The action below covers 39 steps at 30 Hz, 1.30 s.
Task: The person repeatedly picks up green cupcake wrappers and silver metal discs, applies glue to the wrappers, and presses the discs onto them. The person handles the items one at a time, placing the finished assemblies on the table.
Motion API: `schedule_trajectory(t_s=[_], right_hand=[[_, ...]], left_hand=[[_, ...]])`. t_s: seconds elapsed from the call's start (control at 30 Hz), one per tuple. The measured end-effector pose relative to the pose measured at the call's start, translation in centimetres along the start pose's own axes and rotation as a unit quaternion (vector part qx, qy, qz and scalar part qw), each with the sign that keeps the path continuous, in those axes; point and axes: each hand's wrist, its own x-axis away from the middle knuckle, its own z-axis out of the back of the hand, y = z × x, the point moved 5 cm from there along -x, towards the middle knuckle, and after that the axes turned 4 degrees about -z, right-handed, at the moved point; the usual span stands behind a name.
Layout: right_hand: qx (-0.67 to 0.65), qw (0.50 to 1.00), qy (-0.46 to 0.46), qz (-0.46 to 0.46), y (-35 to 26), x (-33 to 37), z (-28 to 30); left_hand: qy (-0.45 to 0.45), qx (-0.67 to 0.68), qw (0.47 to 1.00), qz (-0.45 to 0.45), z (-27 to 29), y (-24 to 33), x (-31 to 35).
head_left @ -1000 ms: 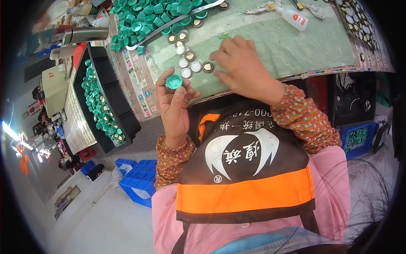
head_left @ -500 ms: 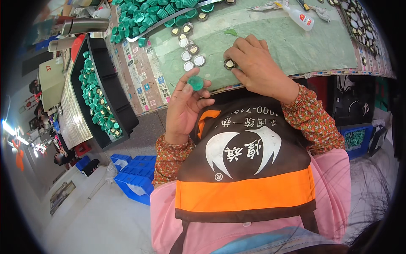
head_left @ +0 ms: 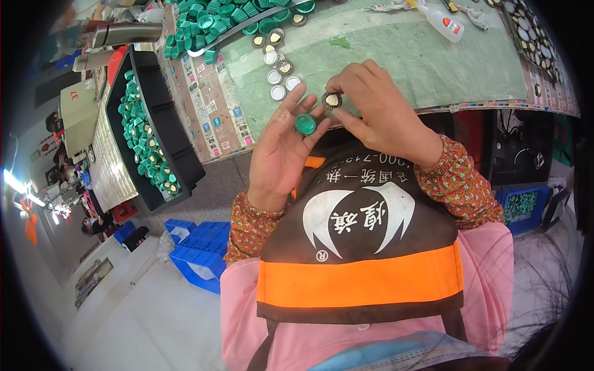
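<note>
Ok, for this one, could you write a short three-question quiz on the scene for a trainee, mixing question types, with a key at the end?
1. Open question: what does the person's left hand hold?
2. True or false: the person's right hand holds a white plastic bottle.
3. Multiple choice: in the picture, where is the long black crate relative to the green-covered tabletop? a) to its right; b) to its left; c) on top of it.

Key:
1. A small round green cup with fluted sides.
2. False: it holds a small dark round cap with a cream-coloured centre.
3. b
</note>
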Motion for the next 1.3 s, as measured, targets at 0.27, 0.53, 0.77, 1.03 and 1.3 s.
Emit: schedule_trajectory(t_s=[0.27, 0.53, 0.77, 1.03, 1.3], right_hand=[[-0.077, 0.997, 0.024, -0.021, -0.4, 0.4, 0.3], [-0.141, 0.987, 0.050, -0.053, -1.1, 1.1, -1.7], [-0.169, 0.982, 0.040, -0.070, -0.9, 1.3, -1.9], [-0.155, 0.984, 0.074, -0.046, -1.3, 1.2, -1.4], [-0.067, 0.997, 0.048, -0.002, -2.4, 0.6, 1.1]], left_hand=[[-0.025, 0.023, 0.999, -0.009, -0.4, -0.3, -0.7], [-0.023, -0.007, 1.000, 0.020, -1.1, -1.2, -0.3], [-0.038, 0.006, 0.997, 0.072, -0.8, -2.1, -0.1], [-0.055, -0.017, 0.995, 0.078, 0.0, -2.5, 0.4], [-0.098, 0.068, 0.991, 0.060, 1.2, -2.2, -0.1]])
